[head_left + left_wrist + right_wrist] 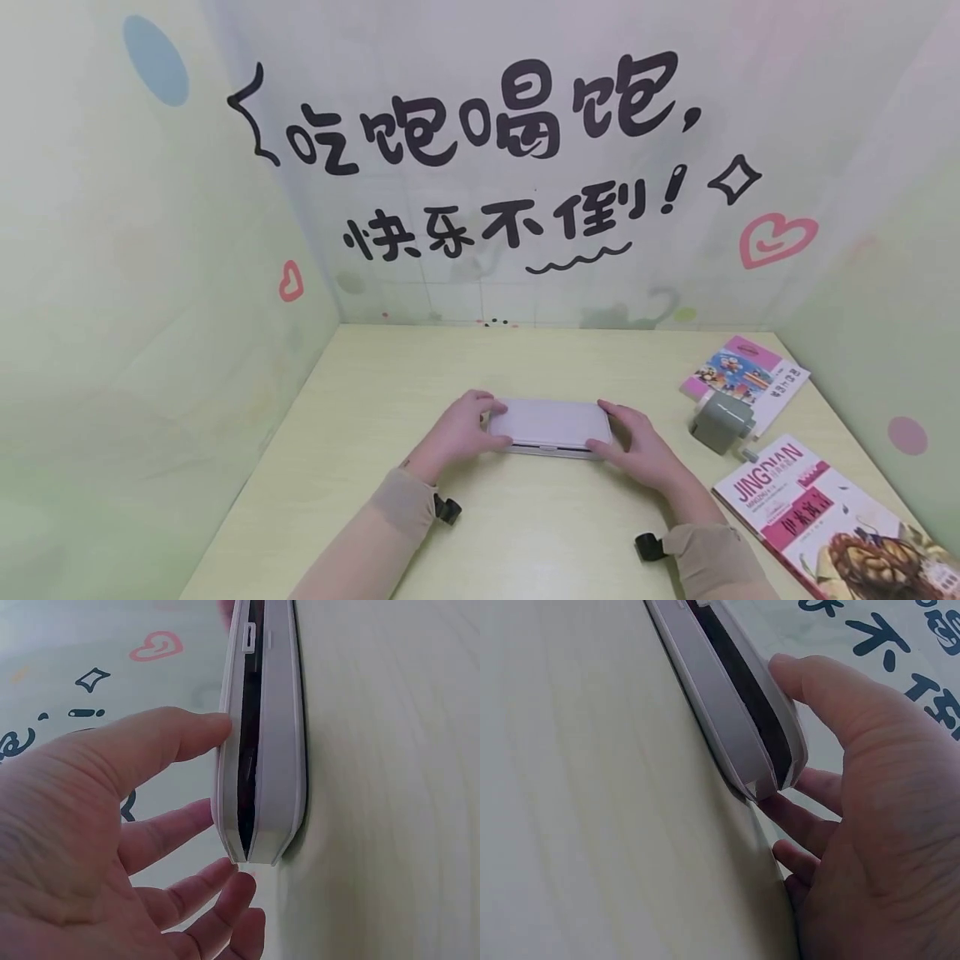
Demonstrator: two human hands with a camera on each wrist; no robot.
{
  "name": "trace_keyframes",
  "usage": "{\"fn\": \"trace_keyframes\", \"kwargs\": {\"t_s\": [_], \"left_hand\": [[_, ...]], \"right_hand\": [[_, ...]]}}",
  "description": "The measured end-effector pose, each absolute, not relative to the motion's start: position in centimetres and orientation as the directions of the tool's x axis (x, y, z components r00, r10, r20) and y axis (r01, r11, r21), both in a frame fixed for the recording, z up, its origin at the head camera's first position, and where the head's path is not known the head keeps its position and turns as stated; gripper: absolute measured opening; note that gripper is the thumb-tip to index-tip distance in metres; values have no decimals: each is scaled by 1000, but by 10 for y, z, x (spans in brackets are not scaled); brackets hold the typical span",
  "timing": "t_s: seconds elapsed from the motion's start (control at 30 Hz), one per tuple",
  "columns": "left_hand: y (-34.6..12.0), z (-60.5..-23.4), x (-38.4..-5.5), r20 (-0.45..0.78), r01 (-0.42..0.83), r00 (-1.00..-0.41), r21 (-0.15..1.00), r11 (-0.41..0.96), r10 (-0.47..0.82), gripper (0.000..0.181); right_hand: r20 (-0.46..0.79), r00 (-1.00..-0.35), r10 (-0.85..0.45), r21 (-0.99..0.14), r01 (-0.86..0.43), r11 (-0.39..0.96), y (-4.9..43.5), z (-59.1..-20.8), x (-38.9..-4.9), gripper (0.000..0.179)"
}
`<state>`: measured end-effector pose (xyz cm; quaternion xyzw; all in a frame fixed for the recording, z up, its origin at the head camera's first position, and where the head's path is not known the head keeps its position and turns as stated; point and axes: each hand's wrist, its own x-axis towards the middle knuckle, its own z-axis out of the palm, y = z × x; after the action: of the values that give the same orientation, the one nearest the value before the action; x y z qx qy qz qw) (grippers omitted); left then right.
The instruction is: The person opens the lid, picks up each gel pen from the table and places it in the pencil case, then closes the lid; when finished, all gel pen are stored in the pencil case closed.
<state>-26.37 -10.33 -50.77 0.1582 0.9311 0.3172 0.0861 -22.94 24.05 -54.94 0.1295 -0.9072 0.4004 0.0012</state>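
A pale lilac pencil case (551,422) with a small front clasp lies on the table, its lid slightly raised along the front, leaving a dark gap. At its left end, my left hand (462,427) grips the lid, thumb on the front edge and fingers around the end and back. My right hand (641,444) holds the right end in much the same way. In the left wrist view, the left thumb touches the lid (232,765) just above the gap. The right wrist view has the right thumb on the lid's edge (784,712). What lies inside the case is too dark to tell.
To the right stands a grey crank pencil sharpener (722,423), partly over a pink-and-blue booklet (738,371). A magazine-like book (817,521) lies nearer, along the right edge of the wooden table (375,500). Printed wall sheets (487,292) enclose the back and sides.
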Motion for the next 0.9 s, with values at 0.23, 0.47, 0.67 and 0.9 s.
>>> {"fn": "trace_keyframes", "kwargs": {"t_s": [0.23, 0.47, 0.67, 0.9], "left_hand": [[-102, -510, -259, -24, 283, -932, 574, 768, 362, 63], [-103, -514, -256, -25, 277, -936, 561, 780, 351, 61], [-103, -514, -254, -30, 284, -932, 554, 783, 360, 61], [-100, -508, -257, -26, 321, -923, 502, 803, 385, 62]], "right_hand": [[116, -965, -234, -710, -245, 660, 240, -551, -228, 85], [109, -966, -236, -694, -244, 677, 240, -553, -227, 87], [96, -968, -232, -696, -232, 679, 242, -554, -227, 88], [117, -962, -247, -685, -258, 681, 243, -552, -228, 89]]}}
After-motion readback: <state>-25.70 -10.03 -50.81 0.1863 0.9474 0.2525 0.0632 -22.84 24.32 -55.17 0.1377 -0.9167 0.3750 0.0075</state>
